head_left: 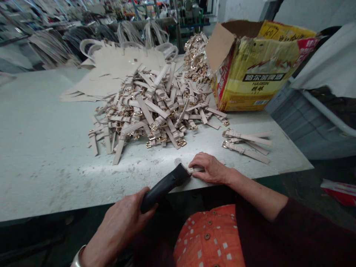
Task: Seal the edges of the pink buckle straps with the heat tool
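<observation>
My left hand (125,215) is wrapped round a black handheld tool (167,185), whose wide end points up and right. At the table's front edge, my right hand (210,168) pinches a beige strap (197,169) and presses it down, its end touching the tool's tip. Most of that strap is hidden under the fingers. A big heap of beige buckle straps (155,107) lies just beyond both hands. To the right, several more straps with gold buckles (247,142) lie in a small loose group.
A yellow cardboard box (253,74) stands open at the back right, beside a pile of gold buckle pieces (196,57). Flat beige sheets (111,70) lie behind the heap. A grey plastic bin (311,118) is beyond the table's right edge.
</observation>
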`<move>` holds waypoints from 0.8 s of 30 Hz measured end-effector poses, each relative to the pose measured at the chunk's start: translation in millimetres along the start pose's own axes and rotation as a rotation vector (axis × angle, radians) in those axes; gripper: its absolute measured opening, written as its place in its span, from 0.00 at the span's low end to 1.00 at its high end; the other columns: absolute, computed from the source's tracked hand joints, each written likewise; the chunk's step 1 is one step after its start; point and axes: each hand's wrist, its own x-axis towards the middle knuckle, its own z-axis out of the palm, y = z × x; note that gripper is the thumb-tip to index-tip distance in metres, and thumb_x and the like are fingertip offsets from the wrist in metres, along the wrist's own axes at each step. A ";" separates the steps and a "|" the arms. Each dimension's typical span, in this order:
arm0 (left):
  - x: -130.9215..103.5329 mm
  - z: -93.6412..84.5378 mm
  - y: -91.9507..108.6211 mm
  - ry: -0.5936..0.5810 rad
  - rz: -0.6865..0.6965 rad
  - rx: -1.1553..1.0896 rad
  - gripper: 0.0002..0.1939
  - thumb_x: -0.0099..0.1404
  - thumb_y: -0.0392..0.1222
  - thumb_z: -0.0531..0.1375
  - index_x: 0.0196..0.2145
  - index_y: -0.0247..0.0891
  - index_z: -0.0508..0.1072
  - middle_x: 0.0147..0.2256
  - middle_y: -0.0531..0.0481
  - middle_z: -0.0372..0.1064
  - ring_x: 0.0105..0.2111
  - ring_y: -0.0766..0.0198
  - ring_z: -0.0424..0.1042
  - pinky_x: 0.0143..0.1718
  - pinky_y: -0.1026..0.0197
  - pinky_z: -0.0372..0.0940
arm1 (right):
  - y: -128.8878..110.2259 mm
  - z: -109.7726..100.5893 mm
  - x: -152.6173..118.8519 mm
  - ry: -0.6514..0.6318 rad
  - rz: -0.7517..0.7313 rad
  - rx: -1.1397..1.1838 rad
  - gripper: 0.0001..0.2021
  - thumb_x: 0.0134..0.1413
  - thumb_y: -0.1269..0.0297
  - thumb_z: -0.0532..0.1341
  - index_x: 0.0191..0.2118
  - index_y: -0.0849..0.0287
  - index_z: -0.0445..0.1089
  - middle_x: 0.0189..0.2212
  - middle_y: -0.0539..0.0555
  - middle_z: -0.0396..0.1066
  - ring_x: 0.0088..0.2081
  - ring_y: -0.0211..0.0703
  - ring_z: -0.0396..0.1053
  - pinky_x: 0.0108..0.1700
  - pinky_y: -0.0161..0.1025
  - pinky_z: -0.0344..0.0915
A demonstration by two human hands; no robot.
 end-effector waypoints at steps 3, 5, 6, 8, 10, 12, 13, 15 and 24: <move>0.4 -2.8 -5.7 -0.008 0.020 0.006 0.14 0.61 0.51 0.49 0.38 0.45 0.69 0.29 0.52 0.73 0.33 0.59 0.73 0.31 0.64 0.57 | -0.3 1.1 0.8 0.022 0.022 -0.005 0.09 0.47 0.72 0.63 0.38 0.61 0.69 0.34 0.55 0.70 0.38 0.44 0.65 0.43 0.39 0.61; 0.6 -5.5 -5.6 -0.008 0.030 0.016 0.14 0.60 0.51 0.50 0.38 0.45 0.69 0.30 0.52 0.73 0.33 0.60 0.73 0.31 0.64 0.57 | 0.5 2.0 0.7 0.022 0.027 0.005 0.09 0.47 0.73 0.64 0.37 0.61 0.69 0.33 0.55 0.70 0.38 0.44 0.65 0.42 0.39 0.61; 1.4 -7.1 -4.1 -0.005 0.036 0.018 0.13 0.60 0.51 0.50 0.37 0.44 0.69 0.30 0.52 0.73 0.32 0.60 0.73 0.30 0.65 0.57 | 1.1 2.3 0.6 0.014 0.026 0.012 0.09 0.47 0.73 0.64 0.37 0.61 0.69 0.33 0.55 0.70 0.38 0.44 0.65 0.42 0.39 0.62; 4.8 -10.4 0.7 0.003 0.056 0.015 0.13 0.60 0.50 0.51 0.36 0.44 0.69 0.30 0.52 0.73 0.33 0.61 0.73 0.31 0.65 0.58 | 2.6 2.6 0.1 0.000 0.026 0.022 0.10 0.47 0.74 0.63 0.38 0.61 0.69 0.33 0.55 0.70 0.38 0.43 0.65 0.42 0.39 0.62; 10.1 -13.0 5.4 0.013 0.079 0.002 0.13 0.59 0.50 0.51 0.36 0.43 0.70 0.31 0.51 0.73 0.33 0.61 0.72 0.31 0.65 0.58 | 3.6 2.8 -0.5 -0.001 0.034 0.016 0.10 0.47 0.76 0.62 0.38 0.62 0.69 0.34 0.56 0.70 0.38 0.43 0.65 0.42 0.38 0.62; 15.0 -14.0 7.2 0.019 0.102 -0.017 0.13 0.59 0.50 0.52 0.36 0.43 0.70 0.31 0.51 0.73 0.33 0.61 0.72 0.31 0.65 0.59 | 3.5 3.5 -1.3 0.008 0.048 -0.001 0.10 0.47 0.76 0.61 0.39 0.63 0.69 0.34 0.56 0.70 0.39 0.43 0.65 0.42 0.38 0.62; 16.5 -14.0 6.4 0.017 0.107 -0.026 0.13 0.58 0.49 0.52 0.37 0.42 0.70 0.31 0.51 0.73 0.33 0.62 0.72 0.31 0.65 0.59 | 3.2 4.1 -1.7 0.014 0.054 -0.011 0.10 0.48 0.76 0.61 0.38 0.63 0.69 0.34 0.56 0.70 0.39 0.44 0.65 0.42 0.38 0.62; 17.1 -13.3 2.0 -0.003 0.105 -0.040 0.13 0.58 0.49 0.52 0.36 0.41 0.71 0.30 0.51 0.73 0.32 0.62 0.72 0.31 0.66 0.58 | 2.0 6.0 -2.6 0.033 0.062 -0.028 0.09 0.47 0.76 0.61 0.38 0.62 0.69 0.33 0.56 0.69 0.38 0.44 0.65 0.42 0.39 0.62; 16.2 -19.3 1.2 0.024 0.098 0.028 0.13 0.57 0.48 0.53 0.36 0.42 0.71 0.32 0.50 0.74 0.32 0.61 0.72 0.30 0.65 0.58 | 0.6 10.0 -3.1 0.065 0.067 -0.040 0.09 0.45 0.75 0.62 0.35 0.61 0.67 0.32 0.55 0.68 0.37 0.45 0.63 0.41 0.40 0.60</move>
